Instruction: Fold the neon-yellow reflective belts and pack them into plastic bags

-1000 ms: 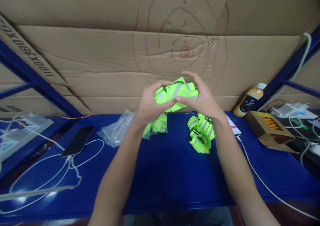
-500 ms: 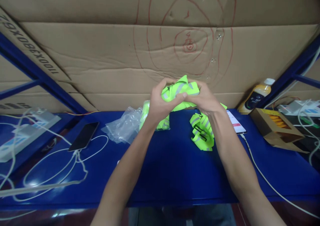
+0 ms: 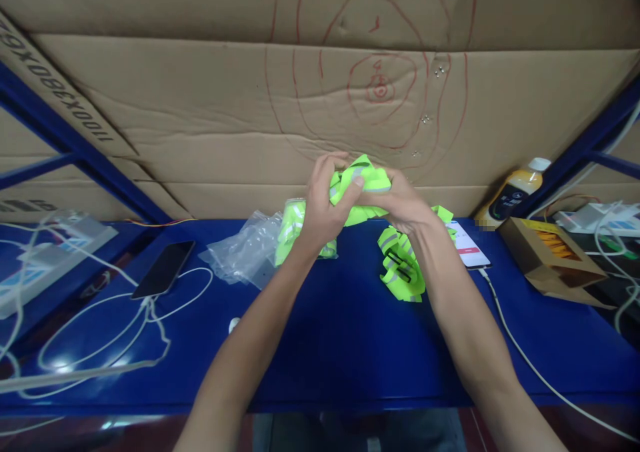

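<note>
occl: neon strap bundle [image 3: 365,175] mostly covered by left hand [image 3: 323,205] and right hand [image 3: 400,202], folds unreadable | lit phone [image 3: 467,249] centre-right, half behind right wrist | bottle [image 3: 513,195] label blurred | cardboard print [image 3: 50,92] upper left, cut by frame edge | white cable [image 3: 540,372] exits lower right | forearms cropped at bottom

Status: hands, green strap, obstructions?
Left hand and right hand both shut on neon strap, held above blue table. Second strap bundle lies by right wrist. Plastic bag beside left hand.
</note>
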### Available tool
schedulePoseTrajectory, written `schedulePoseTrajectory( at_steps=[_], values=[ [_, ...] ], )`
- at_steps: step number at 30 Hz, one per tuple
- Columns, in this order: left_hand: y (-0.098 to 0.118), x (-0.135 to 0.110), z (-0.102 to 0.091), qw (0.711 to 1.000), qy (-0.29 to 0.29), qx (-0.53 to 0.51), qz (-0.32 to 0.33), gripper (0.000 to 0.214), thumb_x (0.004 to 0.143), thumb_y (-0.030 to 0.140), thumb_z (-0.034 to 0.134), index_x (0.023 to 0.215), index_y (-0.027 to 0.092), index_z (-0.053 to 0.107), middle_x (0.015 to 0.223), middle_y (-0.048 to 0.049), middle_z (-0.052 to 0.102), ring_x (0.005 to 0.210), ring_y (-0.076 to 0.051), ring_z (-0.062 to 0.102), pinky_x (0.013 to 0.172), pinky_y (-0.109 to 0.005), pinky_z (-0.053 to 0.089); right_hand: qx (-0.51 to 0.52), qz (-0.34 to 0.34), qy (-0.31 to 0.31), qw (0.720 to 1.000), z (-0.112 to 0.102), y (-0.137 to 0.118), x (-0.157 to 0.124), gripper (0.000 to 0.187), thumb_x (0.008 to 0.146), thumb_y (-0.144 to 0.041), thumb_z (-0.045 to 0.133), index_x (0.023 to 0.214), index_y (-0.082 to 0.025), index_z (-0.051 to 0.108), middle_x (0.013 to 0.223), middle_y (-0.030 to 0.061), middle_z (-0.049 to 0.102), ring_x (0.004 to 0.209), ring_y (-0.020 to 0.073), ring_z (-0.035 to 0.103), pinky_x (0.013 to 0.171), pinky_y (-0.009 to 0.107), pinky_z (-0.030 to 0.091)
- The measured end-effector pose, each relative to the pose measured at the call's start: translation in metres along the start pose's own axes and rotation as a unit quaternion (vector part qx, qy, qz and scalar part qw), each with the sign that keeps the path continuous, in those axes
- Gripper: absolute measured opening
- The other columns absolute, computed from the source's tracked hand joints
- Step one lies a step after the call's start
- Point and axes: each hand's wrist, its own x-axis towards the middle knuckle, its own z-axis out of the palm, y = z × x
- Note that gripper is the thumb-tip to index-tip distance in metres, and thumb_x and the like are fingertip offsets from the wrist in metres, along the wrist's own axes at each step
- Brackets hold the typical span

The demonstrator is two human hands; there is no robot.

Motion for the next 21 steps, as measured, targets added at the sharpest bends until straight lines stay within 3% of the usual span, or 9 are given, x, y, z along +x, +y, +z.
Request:
schedulePoseTrajectory(
  at_steps=[4,7,10,15,17,19,21],
  values=[
    [0.005,-0.002,-0.005,0.999,-0.039,0.006,-0.03,0.027,0.103,0.049,0.065,0.112,0.025,0.061,0.11,-0.005,0.073,0.105,-0.024,0.069,0.1,-0.037,0.05,0.031,0.029,-0.001,0.999,0.0,0.009,0.004,0.049,0.042,-0.03,0.106,0.08,-0.019,0.077,0.079,-0.0005,0.079,0.08,0.019,0.075,0.082,0.033,0.061],
    [0.004,0.001,-0.01,0.998,-0.044,-0.024,-0.032,0.032,0.102,0.05,0.066,0.121,0.024,0.062,0.12,-0.0062,0.075,0.115,-0.025,0.07,0.106,-0.037,0.05,0.068,0.035,0.0,0.997,0.002,0.011,0.006,0.051,0.042,-0.024,0.106,0.084,-0.019,0.079,0.08,-0.0014,0.08,0.079,0.018,0.076,0.082,0.032,0.062],
    [0.001,0.006,-0.013,0.99,-0.059,-0.116,-0.06,0.043,0.104,0.054,0.062,0.136,0.026,0.059,0.135,-0.0085,0.073,0.13,-0.027,0.068,0.113,-0.04,0.05,0.097,0.043,-0.009,0.994,0.006,0.01,0.005,0.055,0.043,-0.021,0.105,0.092,-0.02,0.08,0.087,-0.0016,0.083,0.08,0.0183,0.078,0.082,0.033,0.065],
    [0.002,0.019,-0.029,0.968,-0.044,-0.226,-0.102,0.043,0.106,0.065,0.053,0.129,0.031,0.066,0.13,-0.0061,0.077,0.131,-0.028,0.069,0.114,-0.046,0.054,0.1,0.048,0.016,0.994,0.003,0.005,0.006,0.057,0.048,-0.027,0.106,0.098,-0.02,0.081,0.095,0.003,0.086,0.081,0.0229,0.081,0.082,0.04,0.07],
    [0.001,0.026,-0.048,0.981,-0.018,-0.166,-0.104,0.048,0.103,0.071,0.054,0.122,0.029,0.071,0.127,-0.0076,0.077,0.127,-0.03,0.071,0.109,-0.048,0.057,0.101,0.029,0.031,0.994,-0.004,0.004,0.008,0.057,0.048,-0.029,0.107,0.097,-0.02,0.081,0.1,0.005,0.087,0.089,0.026,0.083,0.087,0.042,0.071],
    [-0.008,0.03,-0.076,0.994,-0.006,-0.003,-0.11,0.054,0.1,0.073,0.057,0.112,0.023,0.074,0.117,-0.0108,0.079,0.113,-0.031,0.074,0.102,-0.05,0.058,0.1,0.007,0.048,0.994,-0.014,0.002,0.012,0.056,0.048,-0.031,0.108,0.096,-0.021,0.08,0.103,0.0053,0.087,0.096,0.0285,0.084,0.091,0.044,0.071],
    [-0.026,0.028,-0.106,0.966,-0.057,0.213,-0.136,0.048,0.1,0.065,0.06,0.103,0.019,0.075,0.102,-0.0124,0.078,0.1,-0.032,0.074,0.101,-0.054,0.055,0.097,-0.007,0.068,0.993,-0.025,0.001,0.015,0.057,0.049,-0.032,0.108,0.098,-0.021,0.079,0.104,0.0048,0.087,0.099,0.0301,0.084,0.092,0.046,0.072]
  ],
)
